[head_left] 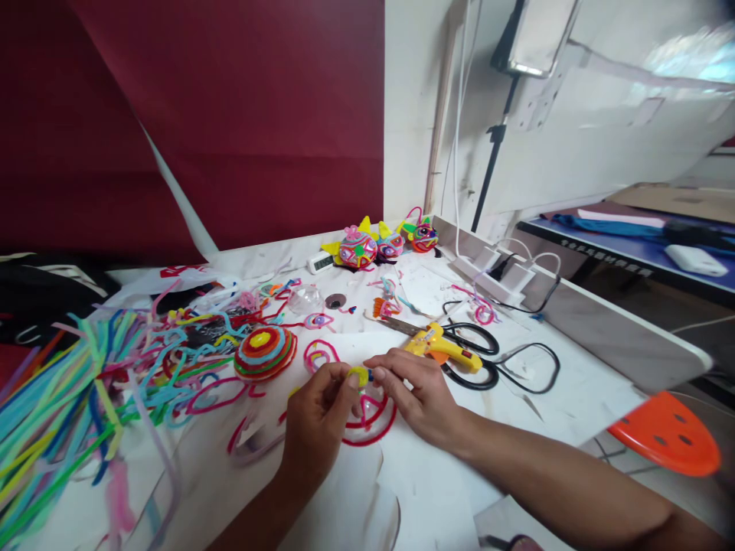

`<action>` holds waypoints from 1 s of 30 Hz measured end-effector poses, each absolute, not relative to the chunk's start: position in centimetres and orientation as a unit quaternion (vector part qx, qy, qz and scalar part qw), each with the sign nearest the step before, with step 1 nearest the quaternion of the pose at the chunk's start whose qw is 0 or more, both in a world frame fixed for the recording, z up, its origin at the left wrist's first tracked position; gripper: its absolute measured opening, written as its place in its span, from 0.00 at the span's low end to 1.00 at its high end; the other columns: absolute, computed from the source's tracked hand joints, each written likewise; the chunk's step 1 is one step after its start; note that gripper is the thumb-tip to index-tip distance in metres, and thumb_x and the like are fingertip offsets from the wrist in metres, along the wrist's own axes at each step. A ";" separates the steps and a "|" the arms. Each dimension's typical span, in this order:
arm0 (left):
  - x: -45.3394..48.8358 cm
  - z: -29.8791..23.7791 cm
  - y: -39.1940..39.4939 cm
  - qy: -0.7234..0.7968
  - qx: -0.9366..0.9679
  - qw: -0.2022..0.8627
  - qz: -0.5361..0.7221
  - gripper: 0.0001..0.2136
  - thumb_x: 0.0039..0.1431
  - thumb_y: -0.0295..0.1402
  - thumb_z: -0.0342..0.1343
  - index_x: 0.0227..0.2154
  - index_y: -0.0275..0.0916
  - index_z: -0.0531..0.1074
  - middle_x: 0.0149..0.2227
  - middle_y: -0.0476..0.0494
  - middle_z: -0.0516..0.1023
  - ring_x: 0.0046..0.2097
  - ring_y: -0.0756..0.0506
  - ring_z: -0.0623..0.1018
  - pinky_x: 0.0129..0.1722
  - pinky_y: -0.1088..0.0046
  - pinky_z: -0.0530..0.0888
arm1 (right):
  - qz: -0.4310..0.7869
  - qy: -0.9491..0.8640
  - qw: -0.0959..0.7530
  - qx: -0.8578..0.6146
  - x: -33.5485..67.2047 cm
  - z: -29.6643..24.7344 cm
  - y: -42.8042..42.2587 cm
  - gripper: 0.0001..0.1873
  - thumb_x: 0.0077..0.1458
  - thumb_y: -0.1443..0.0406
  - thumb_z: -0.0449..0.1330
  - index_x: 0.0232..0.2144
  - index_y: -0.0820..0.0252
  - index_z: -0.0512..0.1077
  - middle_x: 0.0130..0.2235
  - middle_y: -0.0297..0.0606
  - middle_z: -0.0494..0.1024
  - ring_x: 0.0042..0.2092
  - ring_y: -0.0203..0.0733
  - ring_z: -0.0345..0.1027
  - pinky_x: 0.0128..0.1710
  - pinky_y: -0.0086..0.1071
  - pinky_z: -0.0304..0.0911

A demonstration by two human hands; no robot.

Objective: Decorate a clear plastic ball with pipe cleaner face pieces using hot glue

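Over the white table, my left hand (319, 417) pinches a small curl of yellow pipe cleaner (361, 376). My right hand (423, 394) meets it from the other side, its thumb and fingertips closed at a dark blue bit on the curl's end. Whether the blue bit is a separate piece I cannot tell. Beneath the hands lies a red pipe cleaner loop (367, 440), partly covered. A ball wound in striped pipe cleaners (265, 353) sits left of my left hand. Just beyond my right hand are a yellow glue gun (445, 348) and black-handled scissors (474, 337).
Loose coloured pipe cleaners (63, 413) pile up on the left. Several decorated pipe-cleaner figures (357, 249) stand at the back beside a small white digital display (320, 262). A power strip (488, 275) with cables runs along the right edge. An orange stool (669, 436) stands below, right.
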State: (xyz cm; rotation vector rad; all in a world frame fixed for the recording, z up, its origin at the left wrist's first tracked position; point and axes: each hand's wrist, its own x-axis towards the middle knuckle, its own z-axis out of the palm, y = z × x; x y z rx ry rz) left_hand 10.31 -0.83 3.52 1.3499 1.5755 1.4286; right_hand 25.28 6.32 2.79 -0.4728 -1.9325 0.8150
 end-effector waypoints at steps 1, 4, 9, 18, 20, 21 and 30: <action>10.3 3.5 -0.8 0.594 0.506 0.311 0.543 0.09 0.59 0.39 0.55 0.31 0.39 0.68 0.18 0.55 0.70 0.17 0.55 0.63 0.16 0.81 0.59 | 0.342 -0.788 0.470 -0.202 25.3 2.8 6.3 0.11 0.63 0.68 0.53 0.41 0.62 0.75 0.30 0.37 0.74 0.31 0.35 0.68 0.32 0.28 0.63; 10.3 3.6 -0.8 0.589 0.499 0.321 0.549 0.09 0.59 0.39 0.55 0.31 0.39 0.68 0.18 0.55 0.70 0.17 0.55 0.63 0.16 0.81 0.60 | 0.376 -0.780 0.446 -0.226 25.2 2.9 6.3 0.09 0.61 0.67 0.56 0.39 0.63 0.76 0.29 0.36 0.74 0.29 0.34 0.66 0.29 0.27 0.60; 10.5 3.6 -1.0 0.591 0.499 0.329 0.542 0.08 0.58 0.38 0.55 0.30 0.39 0.68 0.18 0.56 0.70 0.18 0.55 0.65 0.16 0.82 0.59 | 0.421 -0.756 0.440 -0.242 24.9 2.7 6.3 0.08 0.59 0.64 0.58 0.32 0.63 0.75 0.24 0.32 0.70 0.24 0.31 0.59 0.24 0.25 0.54; 10.4 3.6 -0.9 0.585 0.499 0.335 0.544 0.08 0.59 0.38 0.55 0.33 0.39 0.69 0.19 0.55 0.71 0.18 0.54 0.65 0.17 0.81 0.61 | 0.482 -0.723 0.418 -0.264 24.9 2.9 6.1 0.10 0.58 0.62 0.58 0.29 0.63 0.73 0.21 0.30 0.66 0.24 0.32 0.55 0.23 0.26 0.51; 10.4 3.5 -0.9 0.587 0.494 0.336 0.547 0.09 0.59 0.39 0.54 0.35 0.39 0.69 0.19 0.55 0.72 0.18 0.54 0.65 0.17 0.80 0.62 | 0.485 -0.721 0.417 -0.267 24.9 3.0 6.1 0.10 0.58 0.61 0.58 0.29 0.63 0.73 0.21 0.30 0.66 0.24 0.32 0.55 0.23 0.26 0.51; 10.4 3.5 -0.9 0.588 0.492 0.335 0.548 0.09 0.59 0.39 0.55 0.35 0.39 0.68 0.18 0.55 0.72 0.18 0.54 0.65 0.17 0.80 0.62 | 0.485 -0.721 0.416 -0.268 24.9 3.0 6.1 0.10 0.58 0.62 0.58 0.29 0.63 0.73 0.21 0.30 0.66 0.24 0.32 0.55 0.23 0.26 0.51; 10.3 3.5 -0.7 0.599 0.468 0.340 0.554 0.10 0.56 0.40 0.57 0.34 0.38 0.69 0.16 0.55 0.71 0.16 0.54 0.65 0.16 0.80 0.61 | 0.447 -0.751 0.410 -0.260 25.2 3.2 6.4 0.11 0.61 0.61 0.56 0.33 0.62 0.75 0.26 0.33 0.72 0.26 0.33 0.62 0.25 0.26 0.56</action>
